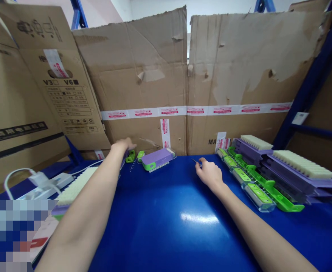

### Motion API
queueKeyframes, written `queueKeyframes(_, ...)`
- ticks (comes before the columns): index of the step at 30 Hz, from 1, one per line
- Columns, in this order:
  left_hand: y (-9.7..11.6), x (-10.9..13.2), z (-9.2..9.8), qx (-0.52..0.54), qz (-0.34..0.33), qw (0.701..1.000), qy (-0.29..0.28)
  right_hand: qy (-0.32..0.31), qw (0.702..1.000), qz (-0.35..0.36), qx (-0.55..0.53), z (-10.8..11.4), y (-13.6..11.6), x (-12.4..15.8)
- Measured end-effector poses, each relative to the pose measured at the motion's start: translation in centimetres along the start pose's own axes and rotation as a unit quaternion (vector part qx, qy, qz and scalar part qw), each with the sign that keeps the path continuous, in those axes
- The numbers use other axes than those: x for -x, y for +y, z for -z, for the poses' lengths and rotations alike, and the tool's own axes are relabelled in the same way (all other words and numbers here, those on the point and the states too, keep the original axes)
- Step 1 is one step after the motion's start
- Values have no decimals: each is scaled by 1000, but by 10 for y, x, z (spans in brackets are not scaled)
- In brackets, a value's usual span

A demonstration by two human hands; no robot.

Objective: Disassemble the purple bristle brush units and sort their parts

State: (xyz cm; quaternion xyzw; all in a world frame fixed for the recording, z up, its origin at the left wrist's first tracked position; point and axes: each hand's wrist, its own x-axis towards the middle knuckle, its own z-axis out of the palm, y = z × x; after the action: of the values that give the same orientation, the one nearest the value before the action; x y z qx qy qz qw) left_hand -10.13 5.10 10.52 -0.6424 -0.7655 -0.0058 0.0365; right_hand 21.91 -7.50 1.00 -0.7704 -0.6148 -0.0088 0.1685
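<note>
At the back of the blue table, my left hand [124, 144] reaches out with its fingers stretched and apart. It is just above a purple part mostly hidden behind it and beside a small green piece [131, 156]. To its right lies a purple brush-like part [158, 158] with a green end and pale bristles underneath. My right hand [209, 174] rests low over the table, its fingers closed on a thin tool [194, 161]. Only the tool's slim, metallic-looking tip shows, so its kind is unclear.
Stacked purple parts with cream bristles [303, 164] stand at the right, beside a long green rail [268, 187] and clear cases with green pieces [258, 196]. A white power strip [45, 187] and a bristled block [79, 185] are left. Cardboard [143, 87] walls the back.
</note>
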Motion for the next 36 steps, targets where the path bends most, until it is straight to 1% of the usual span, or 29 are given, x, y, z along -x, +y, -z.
queueKeyframes(1, 8, 0, 2, -2, -11, 1000, 1, 1, 1000, 1, 1, 0, 0, 0)
queueKeyframes(2, 18, 1, 4, 7, -39, 999, 2, 3, 1000, 1, 3, -1, 0, 0)
queueKeyframes(4, 38, 8, 5, 50, -114, 992, -11, 5, 1000, 3, 4, -1, -1, 0)
queueKeyframes(5, 49, 13, 3, 68, -149, 986, -31, 6, 1000, 5, 4, -1, -1, 1)
queueKeyframes(6, 59, 20, 0, 76, -171, 981, -53, 6, 1000, 6, 4, -2, -1, 1)
queueKeyframes(9, 87, 43, -20, 62, -194, 973, -106, 9, 1000, 18, -3, -4, -1, 2)
queueKeyframes(10, 94, 50, -29, 53, -192, 975, -102, 11, 999, 28, -11, -5, -2, 2)
queueKeyframes(11, 100, 57, -38, 41, -189, 979, -70, 14, 999, 42, -23, -6, -2, 2)
queueKeyframes(12, 105, 63, -46, 31, -193, 980, -18, 18, 997, 59, -40, -8, -1, 2)
queueKeyframes(13, 108, 68, -53, 29, -218, 975, 31, 22, 995, 76, -62, -10, -1, 1)
queueKeyframes(14, 111, 72, -59, 30, -256, 964, 66, 25, 992, 90, -90, -13, -1, 0)
queueKeyframes(15, 112, 76, -64, 31, -293, 952, 87, 26, 987, 98, -124, -16, -1, -1)
queueKeyframes(17, 112, 83, -70, 40, -355, 926, 120, 17, 973, 91, -211, -21, -1, -5)
queueKeyframes(20, 110, 95, -73, 51, -413, 894, 163, -29, 932, 55, -356, -27, -3, -9)
queueKeyframes(22, 109, 104, -78, 49, -441, 872, 207, -65, 900, 46, -428, -29, -6, -9)
queueKeyframes(24, 110, 113, -85, 36, -451, 853, 261, -98, 874, 52, -474, -29, -10, -6)
queueKeyframes(26, 112, 119, -93, 19, -438, 844, 310, -121, 855, 66, -500, -28, -13, -2)
queueKeyframes(29, 113, 124, -104, 8, -424, 835, 352, -134, 838, 94, -520, -29, -15, 0)
queueKeyframes(33, 109, 120, -108, 12, -433, 821, 371, -152, 825, 123, -530, -29, -11, -3)
queueKeyframes(36, 103, 115, -108, 23, -444, 810, 383, -175, 804, 125, -554, -26, -7, -5)
